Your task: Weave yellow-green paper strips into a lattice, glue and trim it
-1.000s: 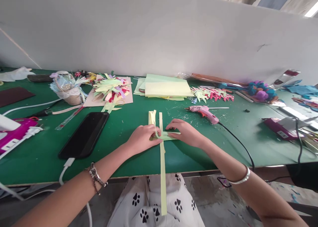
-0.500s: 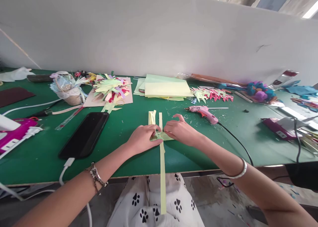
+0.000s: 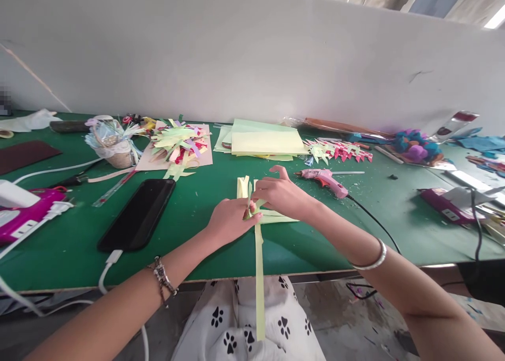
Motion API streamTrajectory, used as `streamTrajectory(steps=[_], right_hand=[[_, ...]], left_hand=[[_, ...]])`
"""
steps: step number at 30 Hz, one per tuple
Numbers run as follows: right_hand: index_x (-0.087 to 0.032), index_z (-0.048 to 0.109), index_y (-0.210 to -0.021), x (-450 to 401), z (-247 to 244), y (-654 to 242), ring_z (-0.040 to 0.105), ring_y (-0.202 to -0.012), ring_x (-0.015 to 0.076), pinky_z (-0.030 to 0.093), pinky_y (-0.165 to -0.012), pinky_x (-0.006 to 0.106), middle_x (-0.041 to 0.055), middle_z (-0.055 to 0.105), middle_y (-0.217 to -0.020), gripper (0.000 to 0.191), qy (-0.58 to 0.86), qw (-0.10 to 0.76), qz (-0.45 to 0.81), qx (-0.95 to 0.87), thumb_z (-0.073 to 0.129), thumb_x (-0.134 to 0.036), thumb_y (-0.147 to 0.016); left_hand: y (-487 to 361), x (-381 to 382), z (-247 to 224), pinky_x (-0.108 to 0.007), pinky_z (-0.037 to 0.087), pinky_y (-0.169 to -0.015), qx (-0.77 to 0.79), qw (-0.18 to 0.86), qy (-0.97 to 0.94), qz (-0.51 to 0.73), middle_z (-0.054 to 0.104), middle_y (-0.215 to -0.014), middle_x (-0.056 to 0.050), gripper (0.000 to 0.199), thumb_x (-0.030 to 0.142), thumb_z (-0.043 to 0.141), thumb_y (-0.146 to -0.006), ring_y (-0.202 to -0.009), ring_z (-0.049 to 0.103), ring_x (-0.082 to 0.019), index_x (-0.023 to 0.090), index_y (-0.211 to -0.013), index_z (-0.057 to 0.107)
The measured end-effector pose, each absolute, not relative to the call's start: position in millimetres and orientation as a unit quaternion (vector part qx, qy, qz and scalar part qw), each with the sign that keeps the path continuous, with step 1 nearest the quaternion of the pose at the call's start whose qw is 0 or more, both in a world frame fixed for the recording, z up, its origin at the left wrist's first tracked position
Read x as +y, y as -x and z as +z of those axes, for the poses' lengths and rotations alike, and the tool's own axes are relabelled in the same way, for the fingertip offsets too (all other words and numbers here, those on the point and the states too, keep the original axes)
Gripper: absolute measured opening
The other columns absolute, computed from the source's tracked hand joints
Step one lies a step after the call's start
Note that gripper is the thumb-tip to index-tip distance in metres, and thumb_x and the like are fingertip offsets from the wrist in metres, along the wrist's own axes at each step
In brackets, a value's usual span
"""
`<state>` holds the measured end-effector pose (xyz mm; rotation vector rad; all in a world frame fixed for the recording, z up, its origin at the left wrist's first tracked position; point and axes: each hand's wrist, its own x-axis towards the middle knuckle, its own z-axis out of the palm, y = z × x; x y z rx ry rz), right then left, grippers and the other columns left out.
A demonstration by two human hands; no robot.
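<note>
Crossing: pale paper strips meeting on the green table, near its front edge; taken as clock centre, 12 pointing away from the person.

Left hand: at 9 o'clock, fingers and thumb closed on the crossing; place unchanged.

Right hand: at 1 to 2 o'clock, lifted and carried inward since half a second ago; fingertips now beside those of the left hand, near a raised strip. Whether they pinch it cannot be told.

Side strips: at 3 o'clock, lying flat; more of their length shows now that the right hand is off them.

Upper strips: at 11 o'clock, beyond the left hand; unmoved.

Long strip: at 6 o'clock, hanging past the edge over the lap; unmoved.

Judged meaning: attention passes from the side strips to the crossing itself, the left hand apparently steadying, the right working finely.

Surroundings: phone at 9; scraps between 10 and 11; sheets at 12; glue gun at 2.
</note>
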<state>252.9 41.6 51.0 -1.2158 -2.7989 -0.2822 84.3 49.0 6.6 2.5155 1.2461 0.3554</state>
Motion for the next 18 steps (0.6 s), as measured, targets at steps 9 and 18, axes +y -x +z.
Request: streamTrajectory(steps=[9, 18], right_hand=[[-0.017, 0.060, -0.087, 40.8, 53.3, -251.7, 0.055, -0.073, 0.0133, 0.017, -0.093, 0.041, 0.0020, 0.062, -0.085, 0.020, 0.486, 0.088, -0.021, -0.869, 0.047, -0.005, -0.077], [-0.019, 0.052, -0.086, 14.4, 22.9, -286.9, 0.053, -0.078, 0.0139, 0.029, -0.082, 0.033, 0.0009, 0.057, -0.086, 0.020, 0.464, 0.132, 0.153, -0.862, 0.055, -0.037, -0.081]], left_hand=[[-89.5, 47.6, 7.6, -0.027, 0.023, -0.044, 0.453, 0.087, -0.878, 0.126, 0.040, -0.044, 0.001, 0.037, 0.029, 0.029, -0.085, -0.039, 0.040, -0.013, 0.019, -0.053, 0.043], [-87.6, 53.4, 4.4, -0.025, 0.020, -0.041, 0.476, 0.112, -0.862, 0.135, 0.044, -0.044, -0.002, 0.043, 0.034, 0.029, -0.087, -0.040, 0.042, -0.013, 0.018, -0.050, 0.045]])
